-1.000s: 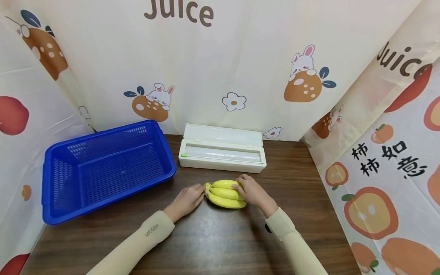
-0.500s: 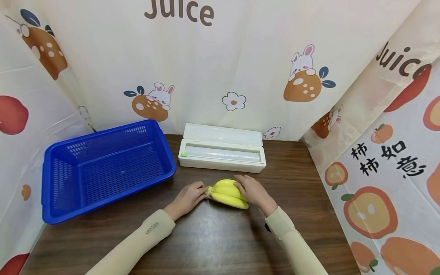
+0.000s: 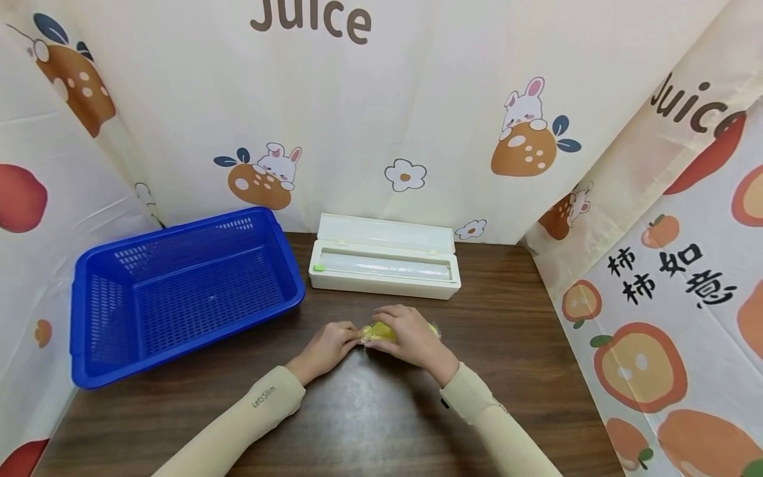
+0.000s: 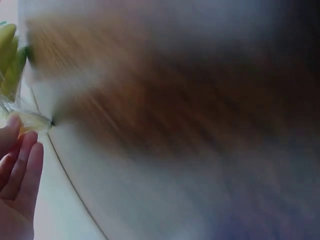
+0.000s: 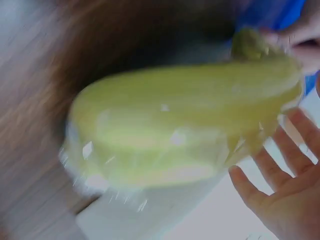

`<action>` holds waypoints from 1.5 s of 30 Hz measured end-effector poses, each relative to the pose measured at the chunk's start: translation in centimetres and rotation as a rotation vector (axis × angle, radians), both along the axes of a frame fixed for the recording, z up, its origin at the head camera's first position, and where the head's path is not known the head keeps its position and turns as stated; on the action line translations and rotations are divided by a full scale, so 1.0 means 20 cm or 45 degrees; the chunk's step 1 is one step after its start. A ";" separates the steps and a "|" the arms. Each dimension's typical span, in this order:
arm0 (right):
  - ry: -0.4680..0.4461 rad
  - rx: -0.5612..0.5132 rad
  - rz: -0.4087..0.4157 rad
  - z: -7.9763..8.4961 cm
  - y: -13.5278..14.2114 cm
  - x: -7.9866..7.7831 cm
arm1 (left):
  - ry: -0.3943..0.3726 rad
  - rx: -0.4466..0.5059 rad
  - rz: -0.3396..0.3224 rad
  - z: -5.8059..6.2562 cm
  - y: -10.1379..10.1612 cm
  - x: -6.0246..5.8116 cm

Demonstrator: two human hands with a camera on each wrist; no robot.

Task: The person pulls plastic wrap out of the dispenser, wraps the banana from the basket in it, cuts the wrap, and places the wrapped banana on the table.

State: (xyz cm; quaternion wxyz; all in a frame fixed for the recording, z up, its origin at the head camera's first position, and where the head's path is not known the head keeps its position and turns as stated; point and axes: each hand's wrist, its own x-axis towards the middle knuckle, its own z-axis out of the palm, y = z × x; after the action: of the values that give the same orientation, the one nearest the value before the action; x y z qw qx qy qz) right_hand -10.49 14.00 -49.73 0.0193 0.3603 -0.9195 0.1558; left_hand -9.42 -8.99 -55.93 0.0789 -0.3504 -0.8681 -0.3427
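A bunch of bananas (image 3: 377,330) in clear film lies on the table, its stem end to the left. My left hand (image 3: 326,348) is at that stem end; in the left wrist view its thumb and fingertips pinch the stem and film. My right hand (image 3: 411,338) lies across the bunch from the right and hides most of it in the head view. In the right wrist view, the right hand's spread, fairly straight fingers (image 5: 275,172) are close along one side of the wrapped bananas (image 5: 175,115). Loose crinkled film shows at the blunt end there.
A blue perforated basket (image 3: 203,305) stands at the left. Behind the hands is a white box (image 3: 381,286), lid raised, with a roll of cling film (image 3: 384,266) inside. Printed curtains (image 3: 357,119) border the dark wooden table (image 3: 507,397) at back and sides.
My right hand has moved left from the far end of the bananas to lie over them. The bunch has tilted and is more covered. My left hand has stayed at the stem.
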 end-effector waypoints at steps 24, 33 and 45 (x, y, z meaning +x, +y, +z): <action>-0.001 -0.117 0.023 -0.10 -0.09 0.01 | -0.586 0.406 0.120 -0.01 0.01 -0.02; -0.160 -0.289 -0.046 -0.11 -0.10 -0.01 | -0.728 0.433 0.188 -0.01 0.05 -0.02; -0.372 -0.437 -0.226 -0.09 -0.12 -0.02 | -0.510 0.452 0.191 -0.05 0.09 -0.02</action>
State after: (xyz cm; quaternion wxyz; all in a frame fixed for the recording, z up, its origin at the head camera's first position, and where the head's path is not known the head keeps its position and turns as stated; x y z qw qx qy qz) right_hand -10.86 11.62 -51.56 -0.0393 0.2431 -0.9007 0.3579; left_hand -9.74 -7.16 -57.02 -0.0092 -0.1912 -0.8161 -0.5452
